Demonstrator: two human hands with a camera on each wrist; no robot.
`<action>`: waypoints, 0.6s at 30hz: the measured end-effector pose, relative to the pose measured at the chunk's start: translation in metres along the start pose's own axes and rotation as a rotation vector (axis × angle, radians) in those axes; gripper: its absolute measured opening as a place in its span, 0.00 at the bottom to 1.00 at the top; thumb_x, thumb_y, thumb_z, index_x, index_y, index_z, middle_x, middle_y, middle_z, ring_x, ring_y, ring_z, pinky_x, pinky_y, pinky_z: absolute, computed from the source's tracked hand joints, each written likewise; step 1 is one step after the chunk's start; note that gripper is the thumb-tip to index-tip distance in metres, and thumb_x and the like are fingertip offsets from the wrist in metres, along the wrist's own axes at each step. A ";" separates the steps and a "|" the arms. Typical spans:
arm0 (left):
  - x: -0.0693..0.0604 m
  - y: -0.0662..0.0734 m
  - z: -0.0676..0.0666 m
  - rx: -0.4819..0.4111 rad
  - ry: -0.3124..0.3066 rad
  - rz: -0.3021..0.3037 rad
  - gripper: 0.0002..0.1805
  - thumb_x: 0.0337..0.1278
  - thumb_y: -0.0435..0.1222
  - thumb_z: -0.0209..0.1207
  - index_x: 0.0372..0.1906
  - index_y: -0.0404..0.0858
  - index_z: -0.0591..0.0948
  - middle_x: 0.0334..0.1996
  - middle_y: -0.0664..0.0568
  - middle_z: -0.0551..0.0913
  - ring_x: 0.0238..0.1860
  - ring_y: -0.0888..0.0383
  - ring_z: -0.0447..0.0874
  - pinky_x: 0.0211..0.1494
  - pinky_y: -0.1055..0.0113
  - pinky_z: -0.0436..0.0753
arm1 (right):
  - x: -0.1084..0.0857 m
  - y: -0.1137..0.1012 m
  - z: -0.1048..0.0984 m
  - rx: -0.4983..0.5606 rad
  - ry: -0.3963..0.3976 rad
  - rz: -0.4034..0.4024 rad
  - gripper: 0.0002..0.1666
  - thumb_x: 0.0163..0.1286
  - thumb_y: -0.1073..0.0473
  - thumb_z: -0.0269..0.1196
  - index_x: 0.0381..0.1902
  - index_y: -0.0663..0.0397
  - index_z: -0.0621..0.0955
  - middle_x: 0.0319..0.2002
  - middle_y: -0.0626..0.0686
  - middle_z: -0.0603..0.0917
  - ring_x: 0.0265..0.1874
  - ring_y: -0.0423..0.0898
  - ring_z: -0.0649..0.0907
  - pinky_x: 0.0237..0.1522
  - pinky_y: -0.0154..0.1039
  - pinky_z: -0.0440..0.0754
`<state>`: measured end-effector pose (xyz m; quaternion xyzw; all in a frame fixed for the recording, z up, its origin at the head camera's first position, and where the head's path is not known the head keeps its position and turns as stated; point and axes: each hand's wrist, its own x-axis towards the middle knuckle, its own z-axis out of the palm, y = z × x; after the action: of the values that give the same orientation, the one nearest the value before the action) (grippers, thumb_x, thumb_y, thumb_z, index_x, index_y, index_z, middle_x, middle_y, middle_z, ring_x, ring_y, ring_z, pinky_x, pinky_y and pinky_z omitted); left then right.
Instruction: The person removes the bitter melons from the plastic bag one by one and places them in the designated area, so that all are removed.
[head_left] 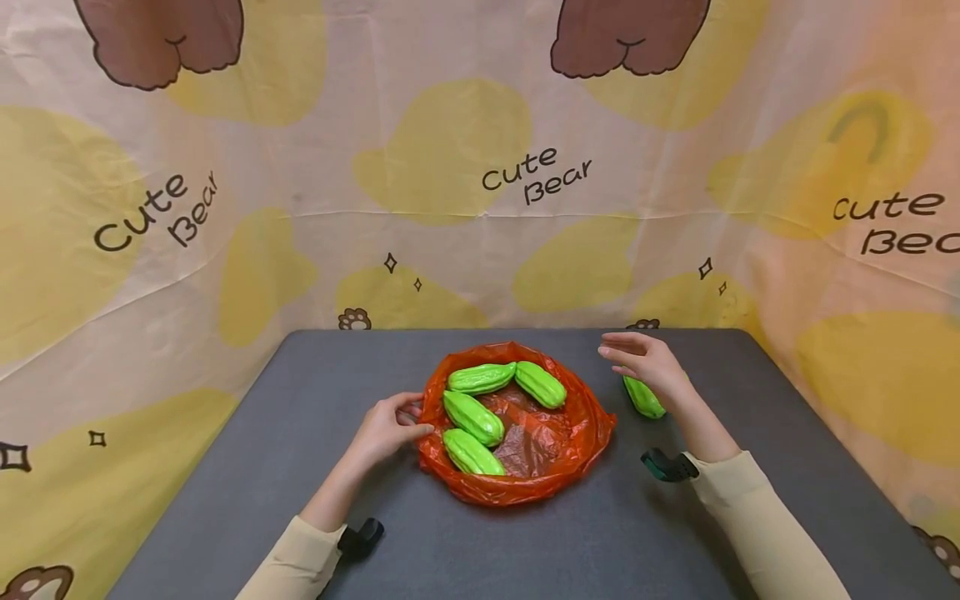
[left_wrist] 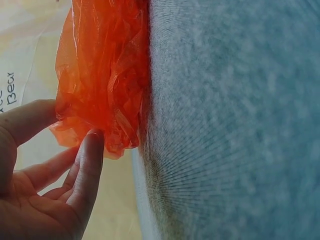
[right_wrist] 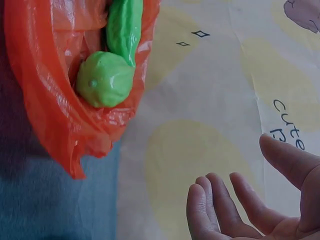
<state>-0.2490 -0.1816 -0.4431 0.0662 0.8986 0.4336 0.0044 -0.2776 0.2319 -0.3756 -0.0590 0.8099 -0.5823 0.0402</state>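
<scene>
A red plastic bag [head_left: 517, 492] stands with its mouth spread wide and its rim rolled down. Inside lie several glossy, ridged green bitter melons [head_left: 474, 418], along its left and far sides. My left hand [head_left: 388, 429] holds the bag's left rim between thumb and fingers, as the left wrist view shows at the bag's edge [left_wrist: 100, 95]. To the right of the bag, my right hand [head_left: 648, 362] hovers with fingers extended and nothing in its grasp. Another bitter melon [head_left: 645, 400] lies on the table below it, partly hidden by that hand.
The bag sits mid-table on a dark grey tabletop [head_left: 300, 392]. A printed cloth [head_left: 450, 150] hangs close behind the table and along both sides. Each wrist wears a dark band, such as the left band [head_left: 362, 540].
</scene>
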 end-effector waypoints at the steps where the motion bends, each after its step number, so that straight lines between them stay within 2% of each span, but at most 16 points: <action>1: 0.000 0.000 0.000 -0.002 -0.003 0.001 0.32 0.44 0.38 0.71 0.58 0.34 0.77 0.38 0.47 0.83 0.31 0.60 0.81 0.32 0.67 0.78 | 0.002 0.000 0.002 0.003 0.000 -0.001 0.37 0.66 0.47 0.62 0.66 0.62 0.67 0.65 0.64 0.70 0.62 0.59 0.73 0.60 0.50 0.72; 10: -0.001 0.001 0.000 -0.014 -0.007 0.008 0.32 0.44 0.39 0.71 0.58 0.34 0.77 0.38 0.47 0.83 0.31 0.60 0.81 0.32 0.68 0.78 | 0.015 -0.002 0.018 0.023 -0.027 0.024 0.37 0.66 0.49 0.62 0.66 0.62 0.67 0.64 0.64 0.69 0.63 0.60 0.72 0.60 0.51 0.72; 15: -0.003 0.001 0.001 -0.014 0.009 0.045 0.31 0.43 0.39 0.71 0.56 0.33 0.77 0.36 0.48 0.83 0.29 0.61 0.80 0.31 0.68 0.78 | 0.022 -0.002 0.025 0.011 -0.044 0.033 0.36 0.66 0.50 0.62 0.66 0.63 0.68 0.64 0.65 0.70 0.63 0.60 0.72 0.60 0.50 0.72; 18: -0.003 0.001 0.001 -0.008 0.010 0.043 0.31 0.43 0.39 0.71 0.56 0.33 0.77 0.36 0.48 0.83 0.29 0.61 0.80 0.30 0.68 0.78 | 0.027 -0.001 0.029 0.012 -0.060 0.044 0.36 0.66 0.50 0.62 0.66 0.62 0.68 0.64 0.65 0.70 0.63 0.60 0.71 0.60 0.50 0.72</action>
<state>-0.2460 -0.1808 -0.4428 0.0831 0.8954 0.4374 -0.0093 -0.3007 0.2003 -0.3842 -0.0581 0.8060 -0.5839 0.0776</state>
